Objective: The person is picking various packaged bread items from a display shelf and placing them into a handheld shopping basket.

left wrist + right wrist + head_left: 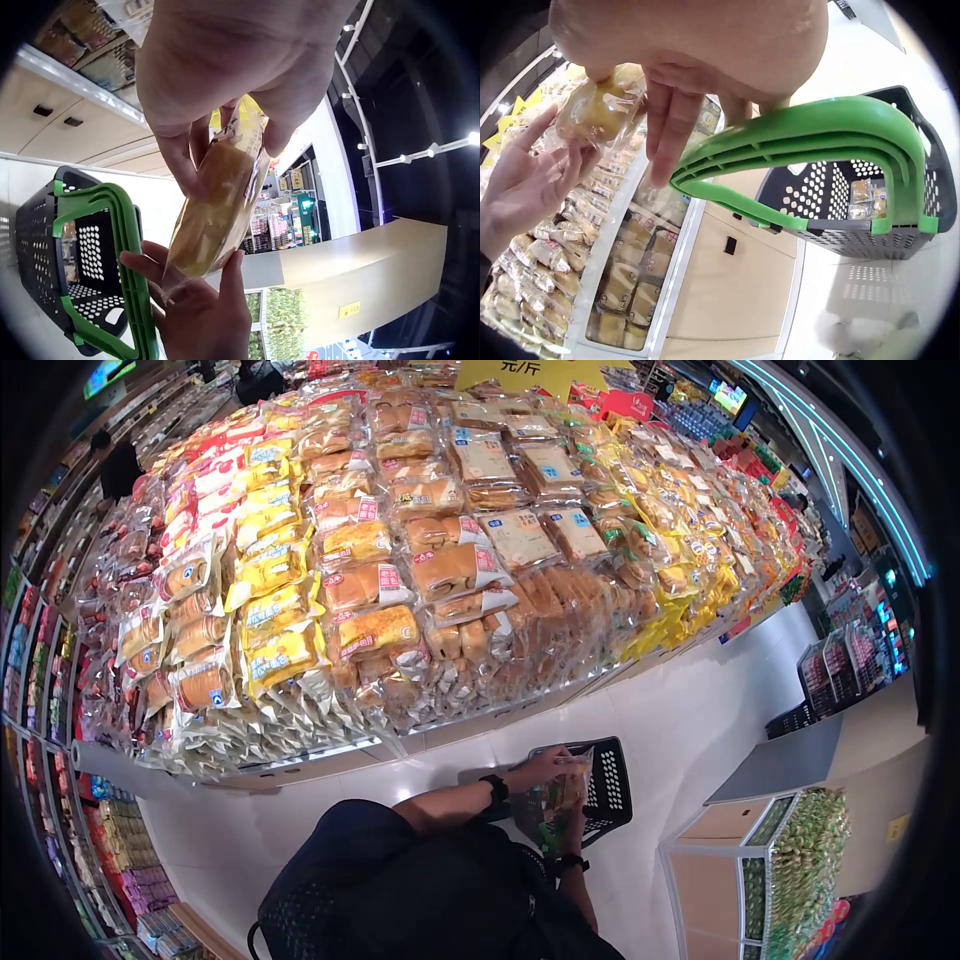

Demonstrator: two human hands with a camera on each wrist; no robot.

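Observation:
A bread roll in a clear wrapper (pixel 214 199) is between both hands. My left hand (pixel 543 769) pinches the wrapper's upper end between thumb and fingers. At the lower end, the thumb and fingers of my right hand (pixel 573 830) hold the same package. The green handle (pixel 802 124) of a shopping basket also hangs from the right hand's fingers. Below it, the dark perforated basket (pixel 612 785) tilts a little, with a few packaged items (pixel 864 199) inside. The right hand's palm covers part of its own grip in the right wrist view.
A large display of packaged breads (pixel 450 560) rises in front, over a pale wooden base (pixel 727 300). At the right stands a counter (pixel 880 780) with a bin of green-and-white packages (pixel 810 860). Shelves (pixel 40 690) line the left side; pale floor (pixel 640 730) lies between.

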